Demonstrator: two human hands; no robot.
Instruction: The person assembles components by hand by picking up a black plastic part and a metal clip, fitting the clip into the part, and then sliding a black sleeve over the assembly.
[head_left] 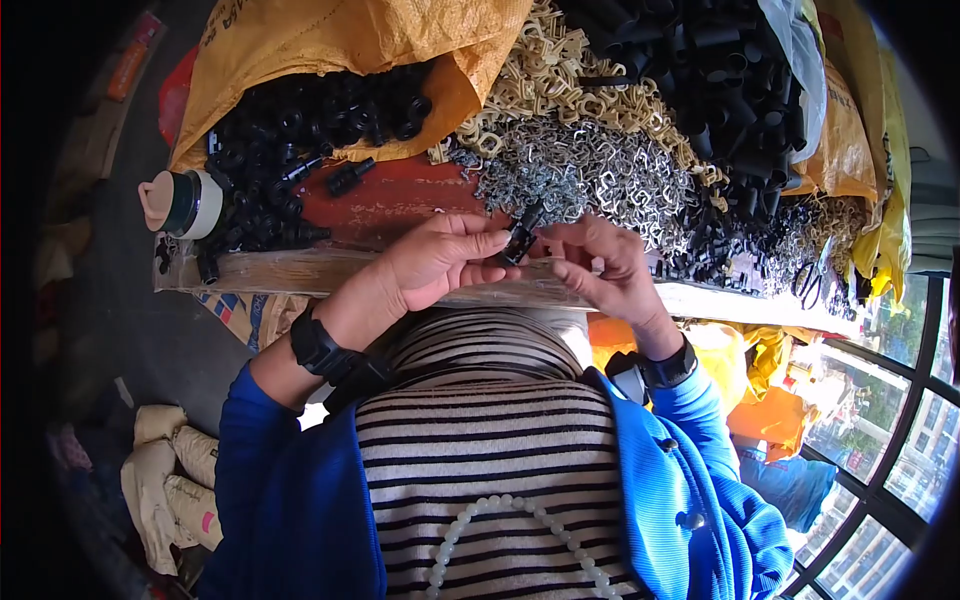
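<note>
A short black plastic cylindrical part (517, 242) is pinched between the thumb and fingers of my left hand (435, 258), tilted, above the table's near edge. Close against its right side are the curled fingertips of my right hand (610, 268); its thumb sits slightly lower. Whatever small thing those right fingers may hold is too small to make out. Just beyond both hands lies a heap of small silvery metal clips (625, 180). A similar loose black part (350, 176) rests on the reddish tabletop (390, 200) to the left.
An orange woven sack (350, 40) spills black plastic parts (255, 200) at the left, beside a cup with a pinkish lid (185, 204). Beige clips (550, 70) and black tubes (720, 70) are piled at the back. Scissors (808, 284) lie near the right edge.
</note>
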